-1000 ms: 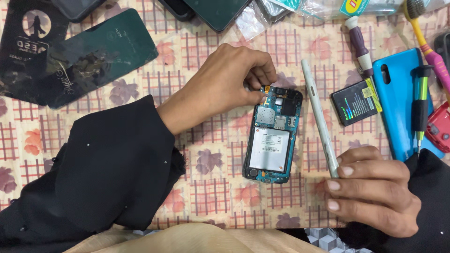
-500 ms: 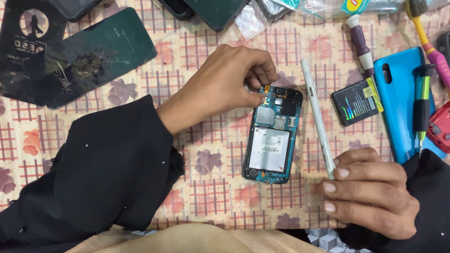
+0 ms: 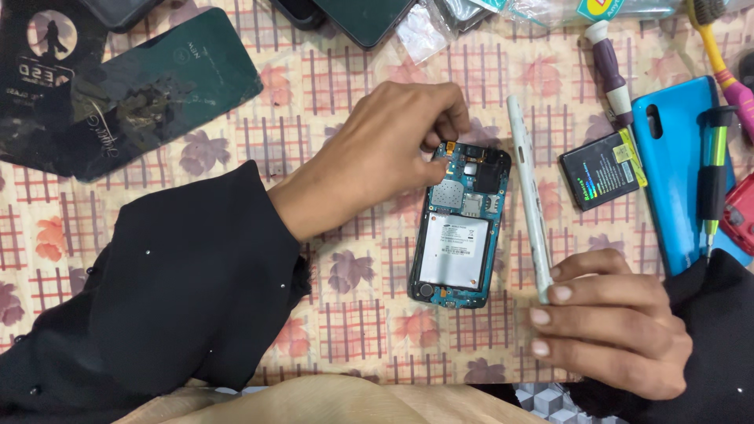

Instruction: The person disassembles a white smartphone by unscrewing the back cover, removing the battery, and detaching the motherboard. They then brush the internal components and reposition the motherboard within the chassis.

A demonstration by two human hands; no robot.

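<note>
Dark covers (image 3: 149, 94) lie far left | your left hand (image 3: 377, 157) pinches something tiny, unidentifiable, at the opened phone's (image 3: 459, 228) top edge on the tabletop (image 3: 330, 78) | back already off, board still in | your right hand (image 3: 613, 330) clamps the white frame (image 3: 528, 196) | battery (image 3: 601, 169), screwdriver (image 3: 713, 180) beyond.

I see a dark green back cover (image 3: 169, 90) at upper left, a blue phone case (image 3: 679, 169), a loose black battery (image 3: 603, 169), and two screwdrivers (image 3: 613, 71) on the flowered desk (image 3: 330, 267).
</note>
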